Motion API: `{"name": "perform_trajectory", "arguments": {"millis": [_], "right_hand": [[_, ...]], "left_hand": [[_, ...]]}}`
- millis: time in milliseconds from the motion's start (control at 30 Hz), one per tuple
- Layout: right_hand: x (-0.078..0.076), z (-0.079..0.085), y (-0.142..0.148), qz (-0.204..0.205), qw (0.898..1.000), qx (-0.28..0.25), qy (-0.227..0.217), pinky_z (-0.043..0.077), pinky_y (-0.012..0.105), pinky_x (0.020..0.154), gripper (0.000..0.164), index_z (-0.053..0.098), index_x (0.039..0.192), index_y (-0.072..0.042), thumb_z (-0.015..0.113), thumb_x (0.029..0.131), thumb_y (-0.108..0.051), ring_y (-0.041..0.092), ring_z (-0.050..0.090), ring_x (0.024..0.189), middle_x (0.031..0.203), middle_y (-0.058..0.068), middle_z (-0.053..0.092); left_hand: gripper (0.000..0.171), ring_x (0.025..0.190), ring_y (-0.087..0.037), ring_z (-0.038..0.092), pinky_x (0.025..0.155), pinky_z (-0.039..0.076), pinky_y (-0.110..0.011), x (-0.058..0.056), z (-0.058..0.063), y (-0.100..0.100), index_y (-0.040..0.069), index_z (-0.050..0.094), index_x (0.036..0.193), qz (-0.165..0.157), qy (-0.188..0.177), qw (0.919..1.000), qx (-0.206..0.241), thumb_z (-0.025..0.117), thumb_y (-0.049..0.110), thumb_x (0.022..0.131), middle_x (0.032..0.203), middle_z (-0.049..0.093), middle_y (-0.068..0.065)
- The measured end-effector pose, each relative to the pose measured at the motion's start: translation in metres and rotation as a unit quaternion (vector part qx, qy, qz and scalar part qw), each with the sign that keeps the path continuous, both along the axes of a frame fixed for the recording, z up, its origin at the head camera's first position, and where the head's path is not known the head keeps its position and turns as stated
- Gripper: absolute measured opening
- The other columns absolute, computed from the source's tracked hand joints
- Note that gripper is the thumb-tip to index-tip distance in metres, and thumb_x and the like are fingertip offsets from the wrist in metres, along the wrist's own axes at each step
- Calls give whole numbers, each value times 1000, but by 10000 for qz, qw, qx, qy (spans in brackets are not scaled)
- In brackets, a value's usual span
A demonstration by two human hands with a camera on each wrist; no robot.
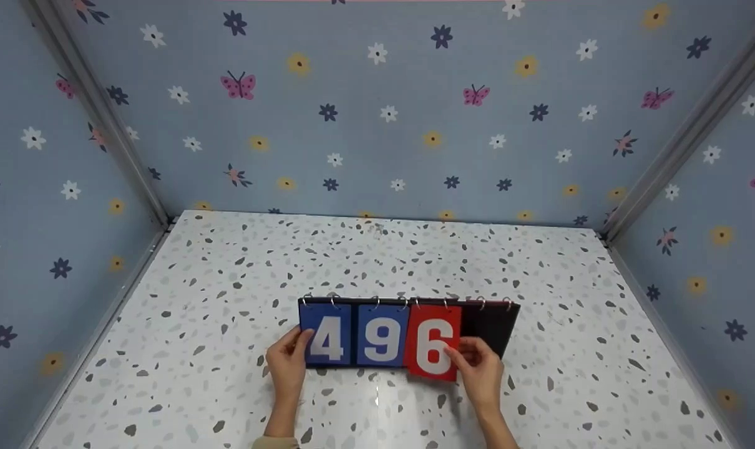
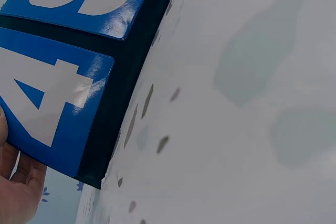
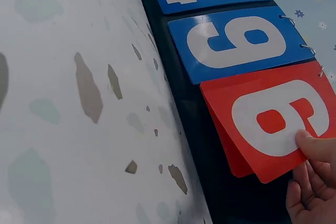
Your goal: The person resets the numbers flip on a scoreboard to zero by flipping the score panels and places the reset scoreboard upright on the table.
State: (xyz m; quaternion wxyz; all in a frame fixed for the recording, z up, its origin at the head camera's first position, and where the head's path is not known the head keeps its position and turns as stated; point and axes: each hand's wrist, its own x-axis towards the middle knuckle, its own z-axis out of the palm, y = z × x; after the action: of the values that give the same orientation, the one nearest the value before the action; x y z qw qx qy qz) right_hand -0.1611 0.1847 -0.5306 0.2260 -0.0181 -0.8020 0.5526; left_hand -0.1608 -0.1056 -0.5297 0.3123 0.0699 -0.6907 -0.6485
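A black flip scoreboard (image 1: 491,324) stands on the table with number cards hung from metal rings along its top edge. Two blue cards show a 4 (image 1: 326,335) and a 9 (image 1: 382,335). My left hand (image 1: 288,358) grips the board's left end, thumb over the edge of the 4 card. With thumb and fingers, my right hand (image 1: 482,372) pinches the red card with a 6 (image 1: 433,342) at its lower right corner. In the right wrist view that red card (image 3: 278,121) is lifted off more red behind it. Right of it the black backing shows bare.
The white speckled tabletop (image 1: 377,262) spreads around the board. Blue panels with flowers and butterflies (image 1: 377,125) rise at the back and both sides, joined by grey metal corner posts (image 1: 696,118).
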Motion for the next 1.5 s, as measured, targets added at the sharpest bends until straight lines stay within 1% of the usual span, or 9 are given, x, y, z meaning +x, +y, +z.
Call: {"name": "perform_trajectory", "arguments": {"millis": [200,467,667,800,933,1067,1200,1433,1500], "right_hand": [[8,7,2,401,9982,164,407,44,20,51,48,49,108,-5,76,68,-3,13,52,56,83,4,59],[15,28,12,1310,9905,-11,-418,48,23,61,34,61,105,-4,72,73,-6,15,54,67,97,9,61],[15,41,24,2449,9674,-635,-152,49,27,67,24,57,108,10,53,86,2,17,59,84,102,23,57],[14,50,30,2965,9513,-843,-17,50,30,66,25,54,110,14,51,86,6,17,59,86,100,26,55],[11,60,28,2726,9601,-604,145,50,27,66,24,60,102,12,60,78,10,16,60,83,92,21,60],[9,75,19,2161,9728,-107,830,49,22,66,19,65,87,10,62,70,19,14,61,76,80,18,63],[6,85,12,1903,9684,-47,1611,48,20,66,16,65,79,11,61,68,22,17,61,71,73,18,63],[-6,94,3,1518,9588,-170,2395,46,18,65,17,65,76,13,61,66,25,17,59,69,70,18,61],[-10,98,2,1300,9596,-147,2490,45,16,63,14,65,75,13,64,65,23,15,57,68,69,18,59]], "left_hand": [[14,54,-18,52,47,38,-15,0,1,0,-16,63,89,27,41,10000,-71,63,-9,76,79,63,-26],[14,58,-15,56,50,42,-17,0,2,0,-15,63,88,40,-15,10000,60,64,-9,76,80,63,-26],[13,58,-15,56,50,42,-17,0,2,-1,-16,63,87,1,81,10000,-19,63,-10,76,80,62,-27],[13,57,-14,54,49,40,-16,-2,-3,-2,-15,63,87,-3,109,9999,-32,63,-10,76,79,63,-26],[14,54,-14,52,48,38,-15,-7,-16,-5,-12,65,89,-5,73,10000,-39,64,-6,77,80,64,-24],[16,54,-13,51,47,38,-15,-11,-26,-6,-10,66,90,20,67,10000,-55,66,-1,77,81,65,-20],[14,54,-11,52,47,38,-15,-13,-28,-6,-7,67,89,21,195,9998,26,67,-1,76,79,66,-15],[15,54,-22,52,47,38,-15,0,3,-1,-13,64,89,-72,-42,10000,13,64,-5,77,81,64,-24],[15,53,-23,51,46,37,-15,0,3,-1,-13,64,90,-59,-98,9999,29,64,-5,77,80,64,-24]]}}
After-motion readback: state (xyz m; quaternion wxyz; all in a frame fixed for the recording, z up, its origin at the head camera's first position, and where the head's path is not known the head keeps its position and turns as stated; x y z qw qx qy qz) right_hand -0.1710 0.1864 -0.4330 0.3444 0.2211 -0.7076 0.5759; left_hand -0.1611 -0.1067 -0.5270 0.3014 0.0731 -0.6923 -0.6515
